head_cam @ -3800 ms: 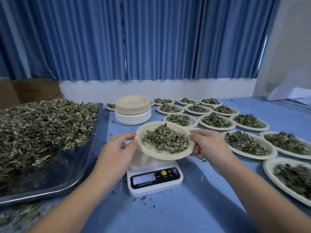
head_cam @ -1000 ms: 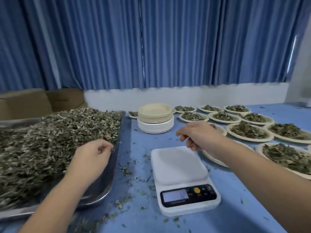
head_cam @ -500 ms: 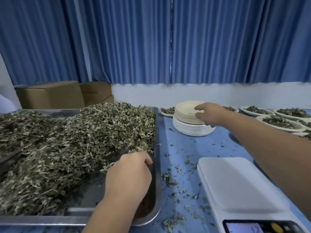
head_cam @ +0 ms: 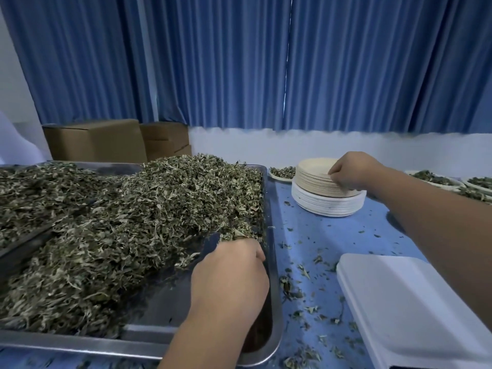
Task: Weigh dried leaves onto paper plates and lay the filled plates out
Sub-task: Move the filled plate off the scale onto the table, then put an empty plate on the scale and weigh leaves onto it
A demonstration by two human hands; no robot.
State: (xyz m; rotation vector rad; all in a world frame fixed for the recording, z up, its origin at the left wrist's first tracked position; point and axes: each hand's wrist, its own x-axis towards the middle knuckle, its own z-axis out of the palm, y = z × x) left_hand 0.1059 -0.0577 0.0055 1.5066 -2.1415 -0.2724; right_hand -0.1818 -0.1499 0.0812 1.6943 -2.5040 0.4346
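A big heap of dried leaves (head_cam: pixel 138 225) fills a steel tray (head_cam: pixel 275 294) on the left. My left hand (head_cam: pixel 229 280) is inside the tray at its right edge, knuckles up, with its fingers curled down into the edge of the heap; the fingertips are hidden. A stack of empty paper plates (head_cam: pixel 319 193), tan ones on white ones, stands on the blue table behind the tray. My right hand (head_cam: pixel 354 174) reaches over the stack and pinches the rim of the top tan plate. The white scale (head_cam: pixel 399 312) lies at the lower right with a bare platform.
Filled plates (head_cam: pixel 436 179) lie at the far right, and one more filled plate (head_cam: pixel 283 173) is behind the stack. Loose leaf bits (head_cam: pixel 292 288) litter the blue table (head_cam: pixel 346 235). Cardboard boxes (head_cam: pixel 95 141) stand behind the tray, against blue curtains.
The filled plate left the scale and was set down at the right. My left hand went into the tray's leaves. My right hand moved to the plate stack and now pinches the top plate.
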